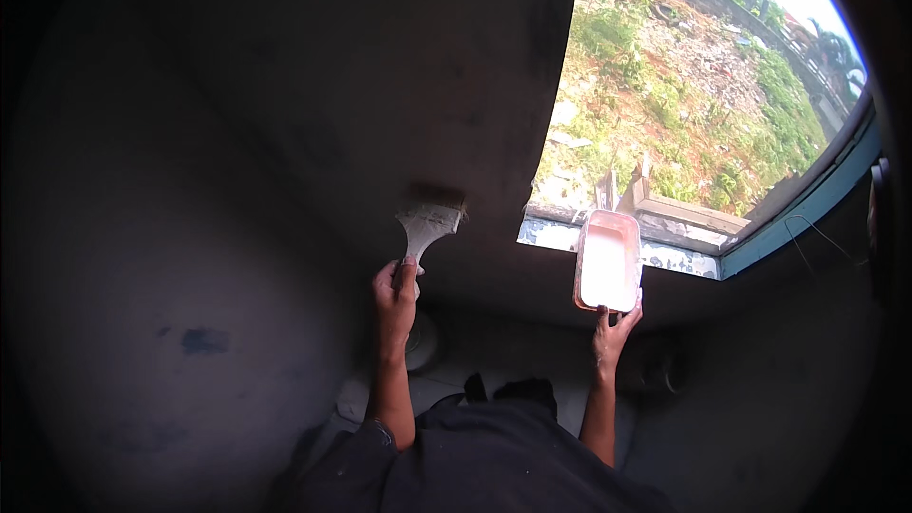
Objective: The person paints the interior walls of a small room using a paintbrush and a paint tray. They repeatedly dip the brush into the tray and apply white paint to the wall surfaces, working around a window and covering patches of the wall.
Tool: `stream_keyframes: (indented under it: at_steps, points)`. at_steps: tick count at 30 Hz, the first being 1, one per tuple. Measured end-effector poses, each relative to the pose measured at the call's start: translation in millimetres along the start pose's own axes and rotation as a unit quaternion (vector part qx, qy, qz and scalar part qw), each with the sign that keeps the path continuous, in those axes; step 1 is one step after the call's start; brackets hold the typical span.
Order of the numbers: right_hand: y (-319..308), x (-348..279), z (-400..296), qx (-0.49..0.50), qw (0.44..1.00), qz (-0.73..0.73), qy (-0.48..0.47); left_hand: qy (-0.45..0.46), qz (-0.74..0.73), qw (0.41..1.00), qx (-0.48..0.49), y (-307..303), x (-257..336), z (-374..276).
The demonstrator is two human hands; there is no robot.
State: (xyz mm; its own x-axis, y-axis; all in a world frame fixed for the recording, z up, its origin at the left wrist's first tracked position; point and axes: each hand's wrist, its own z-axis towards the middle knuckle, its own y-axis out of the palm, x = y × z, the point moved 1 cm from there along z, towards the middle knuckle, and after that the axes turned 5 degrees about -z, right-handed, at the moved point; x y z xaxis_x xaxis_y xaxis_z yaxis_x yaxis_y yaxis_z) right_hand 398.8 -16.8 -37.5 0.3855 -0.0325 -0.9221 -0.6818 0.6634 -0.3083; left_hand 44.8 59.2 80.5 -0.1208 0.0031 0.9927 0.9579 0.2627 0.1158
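My left hand (397,292) grips the handle of a wide flat paintbrush (430,226), whose pale handle is smeared with paint. Its brown bristles point up at the dark wall (342,121); whether they touch it I cannot tell in the shadow. On the right, my right hand (615,331) holds a rectangular plastic tub (635,256) by its near end. White paint (605,274) lies inside the tub, which is tilted towards me and overlaps the window sill in view.
A window with a blue-green frame (798,210) and a peeling sill (677,260) lies right, wooden pieces (695,214) beyond it. A thin bent wire (819,231) is near the frame. Below my left hand a round pale container (422,342) stands on the floor (438,388), partly hidden.
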Motion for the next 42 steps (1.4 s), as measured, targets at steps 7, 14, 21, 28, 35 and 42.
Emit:
stream_keyframes:
  at_steps: [7, 14, 21, 28, 35, 42]
  points:
    - [4, 2, 0, -0.014, 0.994, -0.065, -0.083, 0.033, -0.023, 0.999, -0.013, 6, -27, 7]
    - [3, -5, 3, -0.061, 0.980, -0.157, -0.106, 0.056, 0.115, 0.991, -0.030, -9, -231, 6]
    - [9, -5, 5, -0.096, 0.981, -0.138, -0.097, -0.092, 0.138, 0.986, -0.026, -37, -290, 8]
    - [-1, -7, 5, -0.072, 0.978, -0.163, -0.111, 0.033, 0.049, 0.997, -0.042, 17, -37, -4]
    - [-3, 16, 8, -0.073, 0.979, -0.135, -0.133, 0.033, -0.022, 0.999, -0.007, 34, 0, -18]
    - [-4, -4, 9, -0.113, 0.983, -0.096, -0.105, 0.000, 0.219, 0.976, -0.017, 13, -221, -34]
